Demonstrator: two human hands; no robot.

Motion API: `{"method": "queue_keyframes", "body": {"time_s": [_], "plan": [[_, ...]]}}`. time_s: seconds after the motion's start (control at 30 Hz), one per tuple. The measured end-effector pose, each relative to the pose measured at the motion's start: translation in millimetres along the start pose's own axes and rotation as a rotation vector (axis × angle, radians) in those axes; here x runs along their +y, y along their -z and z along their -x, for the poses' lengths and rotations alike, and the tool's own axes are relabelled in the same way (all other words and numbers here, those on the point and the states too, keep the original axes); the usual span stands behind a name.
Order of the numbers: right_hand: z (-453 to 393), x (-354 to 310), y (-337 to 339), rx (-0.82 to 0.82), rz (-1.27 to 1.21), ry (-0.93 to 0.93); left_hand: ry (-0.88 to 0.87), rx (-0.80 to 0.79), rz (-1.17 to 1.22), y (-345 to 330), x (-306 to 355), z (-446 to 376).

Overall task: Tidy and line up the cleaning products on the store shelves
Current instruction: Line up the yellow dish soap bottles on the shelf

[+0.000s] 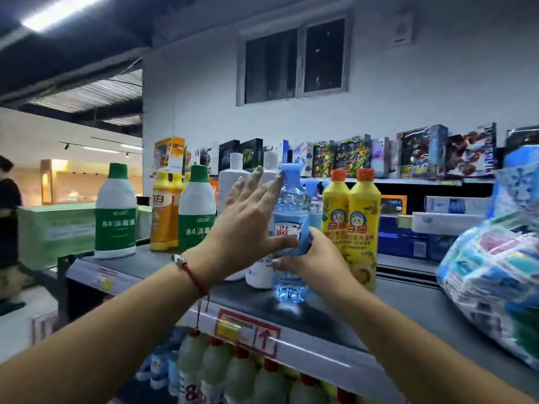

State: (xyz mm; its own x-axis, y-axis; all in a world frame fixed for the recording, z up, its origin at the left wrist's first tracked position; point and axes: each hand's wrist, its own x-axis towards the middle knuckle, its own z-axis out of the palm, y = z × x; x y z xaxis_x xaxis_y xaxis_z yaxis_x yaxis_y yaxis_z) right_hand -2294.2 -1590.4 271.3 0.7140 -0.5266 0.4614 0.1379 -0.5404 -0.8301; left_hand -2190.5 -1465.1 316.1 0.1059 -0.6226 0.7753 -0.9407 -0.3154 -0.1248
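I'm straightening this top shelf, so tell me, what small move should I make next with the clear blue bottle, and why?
Probably slide the clear blue bottle back a little, level with the yellow bottles to its right. It stands nearer the shelf edge than they do. Your right hand already grips its lower half, and your left hand lies open against its side to steady it.

left hand [248, 217] hides white bottles [233, 182]

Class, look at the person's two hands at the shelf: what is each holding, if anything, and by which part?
The right hand grips the clear blue-capped bottle round its labelled middle. The left hand holds nothing; its fingers are spread open.
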Motion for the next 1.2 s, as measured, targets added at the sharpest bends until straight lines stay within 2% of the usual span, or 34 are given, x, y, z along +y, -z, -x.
{"method": "queue_keyframes", "body": {"time_s": [0.13,0.33,0.47,0.57,0.8,0.9,1.0,1.1,1.2], "plan": [[-11,9,-24,0.107,0.174,-0.059,-0.142,-0.009,-0.038,-14,-29,-7],[-9,6,-41,0.231,0.279,-0.085,-0.263,-0.019,-0.047,-34,-57,-19],[-5,9,-44,0.309,0.346,-0.085,-0.304,-0.052,-0.056,-45,-54,-28],[0,10,-46,0.361,0.494,-0.086,-0.299,-0.061,-0.057,-50,-50,-33],[12,-11,-39,0.302,0.806,-0.224,-0.297,-0.014,-0.013,-55,-51,-24],[14,-34,-32,0.308,0.893,-0.157,-0.267,0.024,-0.013,-50,-61,-10],[10,-62,-27,0.306,0.943,0.018,-0.214,0.031,-0.026,-43,-76,6],[-4,-93,-29,0.231,0.987,0.177,-0.146,0.004,-0.082,-36,-92,19],[-32,-116,-36,0.177,1.033,0.241,-0.116,-0.036,-0.119,-32,-103,26]]}}
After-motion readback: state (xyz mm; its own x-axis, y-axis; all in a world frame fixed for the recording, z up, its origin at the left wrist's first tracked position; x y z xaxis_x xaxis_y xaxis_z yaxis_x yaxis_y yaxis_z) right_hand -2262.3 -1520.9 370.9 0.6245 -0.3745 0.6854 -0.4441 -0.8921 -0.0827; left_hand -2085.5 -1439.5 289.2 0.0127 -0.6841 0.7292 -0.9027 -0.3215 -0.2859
